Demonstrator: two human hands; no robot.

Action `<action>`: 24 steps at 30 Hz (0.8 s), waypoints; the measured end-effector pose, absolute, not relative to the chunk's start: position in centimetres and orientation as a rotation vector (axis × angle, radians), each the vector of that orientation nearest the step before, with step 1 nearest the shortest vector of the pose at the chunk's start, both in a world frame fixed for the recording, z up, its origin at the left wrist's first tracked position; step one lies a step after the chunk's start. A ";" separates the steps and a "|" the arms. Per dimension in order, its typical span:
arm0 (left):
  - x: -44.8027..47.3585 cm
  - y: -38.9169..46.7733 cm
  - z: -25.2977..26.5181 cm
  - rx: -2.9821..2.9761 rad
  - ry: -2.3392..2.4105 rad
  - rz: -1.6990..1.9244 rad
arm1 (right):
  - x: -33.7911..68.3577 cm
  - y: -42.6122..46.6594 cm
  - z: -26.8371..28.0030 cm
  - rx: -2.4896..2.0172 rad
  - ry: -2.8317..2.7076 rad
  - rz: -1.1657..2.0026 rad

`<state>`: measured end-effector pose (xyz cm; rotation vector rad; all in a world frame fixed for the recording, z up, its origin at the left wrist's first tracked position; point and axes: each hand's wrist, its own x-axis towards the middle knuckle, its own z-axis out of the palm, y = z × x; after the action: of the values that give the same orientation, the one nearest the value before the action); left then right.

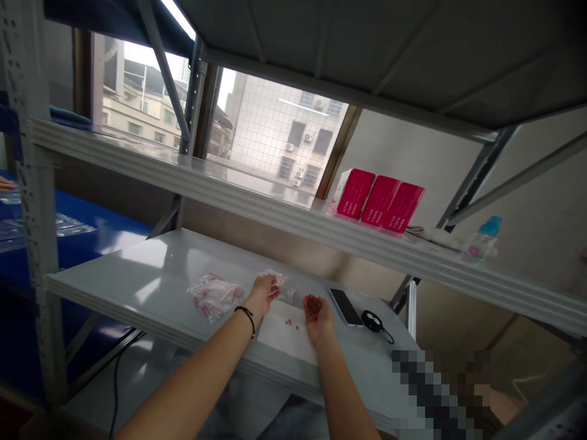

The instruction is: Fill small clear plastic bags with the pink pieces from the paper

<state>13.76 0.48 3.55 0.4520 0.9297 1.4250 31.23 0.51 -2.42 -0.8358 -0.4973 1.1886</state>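
Note:
My left hand (263, 293), with a dark cord bracelet on its wrist, pinches a clear plastic bag (274, 275) above the grey shelf surface. My right hand (318, 316) is to the right, its fingers curled in toward the palm; whatever may lie inside is too small to make out. Between and below the hands is a white sheet of paper (279, 339). A few small reddish pieces (288, 322) rest on it. Left of my left hand lies a heap of small clear zip bags (215, 296) with red edges, some with reddish bits showing.
A phone (345, 307) and a round black object with a loop (372, 321) lie right of my right hand. The upper shelf edge (275, 217) crosses ahead, carrying red boxes (380, 200) and a blue-capped bottle (483, 239). Another person's hand (6, 183) shows at far left.

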 end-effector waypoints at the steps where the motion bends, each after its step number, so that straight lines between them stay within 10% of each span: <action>1: 14.0 0.9 3.3 0.515 0.964 1.403 | 31.2 0.7 -2.6 -0.857 -0.523 1.184; 24: 10.6 -7.8 0.3 2.297 1.433 1.141 | 28.6 -0.3 -3.7 -1.224 -1.277 0.692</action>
<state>10.65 -7.83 0.34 2.2973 1.4325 1.1415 28.57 -0.32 -3.72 -1.2237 -1.2772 0.6921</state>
